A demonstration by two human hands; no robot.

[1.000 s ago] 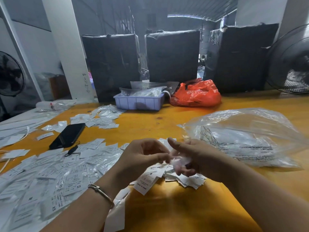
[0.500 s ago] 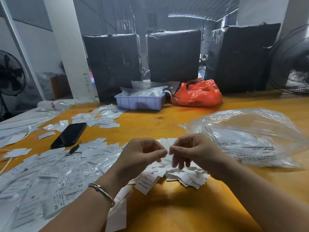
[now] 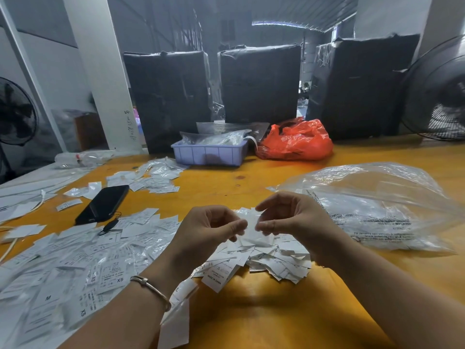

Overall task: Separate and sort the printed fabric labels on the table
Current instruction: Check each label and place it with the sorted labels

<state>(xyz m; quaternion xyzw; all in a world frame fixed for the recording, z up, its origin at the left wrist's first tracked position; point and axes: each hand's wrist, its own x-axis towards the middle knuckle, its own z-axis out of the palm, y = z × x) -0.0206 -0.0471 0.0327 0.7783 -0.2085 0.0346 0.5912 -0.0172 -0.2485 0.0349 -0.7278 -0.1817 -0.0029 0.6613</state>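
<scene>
A yellow desk [image 3: 251, 323] fills the near view, littered with white printed labels. Nearest, a scatter of sorted labels [image 3: 75, 268] marked XS and M spreads over the left side. Just above the desk's middle, the left hand [image 3: 208, 230] and the right hand [image 3: 292, 220] meet over a small heap of unsorted labels [image 3: 271, 260]. Both hands pinch one pale label [image 3: 251, 226] between thumb and fingers, held just above the heap; it is blurred, so whether it is one piece or two stuck together I cannot tell.

To do this step well, the fingertips should probably grip close to the label's edge and peel gently, so that thin fabric does not crease or carry a neighbour along. Reading the size mark before letting go would keep it from landing in the wrong pile.

To the right lies a clear plastic bag [image 3: 377, 210]; to the left, a black phone [image 3: 103, 204] near more labels. Farther back stand a lilac tray [image 3: 208, 154], a red bag [image 3: 297, 142] and dark wrapped bales [image 3: 259, 84].
</scene>
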